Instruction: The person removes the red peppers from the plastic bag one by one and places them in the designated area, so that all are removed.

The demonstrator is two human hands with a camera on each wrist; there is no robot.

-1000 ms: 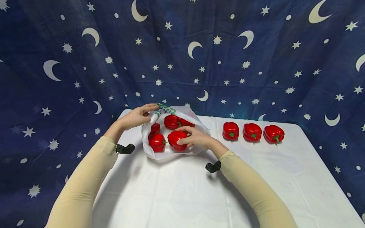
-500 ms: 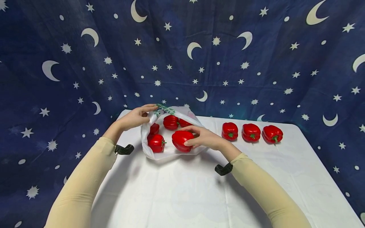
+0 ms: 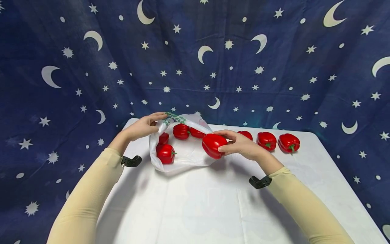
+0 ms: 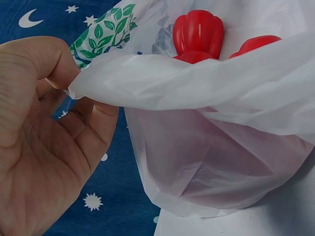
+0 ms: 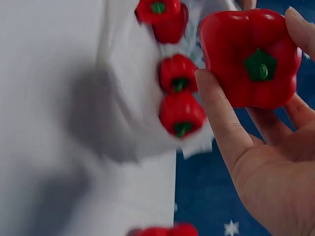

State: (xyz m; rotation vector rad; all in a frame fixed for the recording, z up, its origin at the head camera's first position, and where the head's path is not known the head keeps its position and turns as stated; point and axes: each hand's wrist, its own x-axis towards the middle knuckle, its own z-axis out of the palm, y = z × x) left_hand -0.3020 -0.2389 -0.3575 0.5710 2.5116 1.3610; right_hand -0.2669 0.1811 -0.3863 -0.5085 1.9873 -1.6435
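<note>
A white plastic bag (image 3: 182, 166) with a green leaf print lies with its mouth toward me. My left hand (image 3: 141, 128) pinches the bag's upper left rim between thumb and fingers; the left wrist view shows this hand (image 4: 49, 132) at the folded edge. Inside the bag sit several red bell peppers, one with its stem facing right (image 3: 166, 154). My right hand (image 3: 240, 144) holds another bell pepper (image 3: 214, 145) at the bag's right edge, above the table. In the right wrist view, thumb and fingers grip this pepper (image 5: 251, 54) by its sides, green stem toward the camera.
To the right, on the white-covered table (image 3: 195, 206), three more bell peppers stand in a row, the rightmost (image 3: 288, 143) with its stem forward and the leftmost (image 3: 245, 135) partly behind my right hand. A dark blue curtain (image 3: 195, 61) with moons and stars hangs behind.
My right hand has lifted the bell pepper and carried it rightward, from inside the bag to its right edge. My left hand keeps its hold on the bag's rim.
</note>
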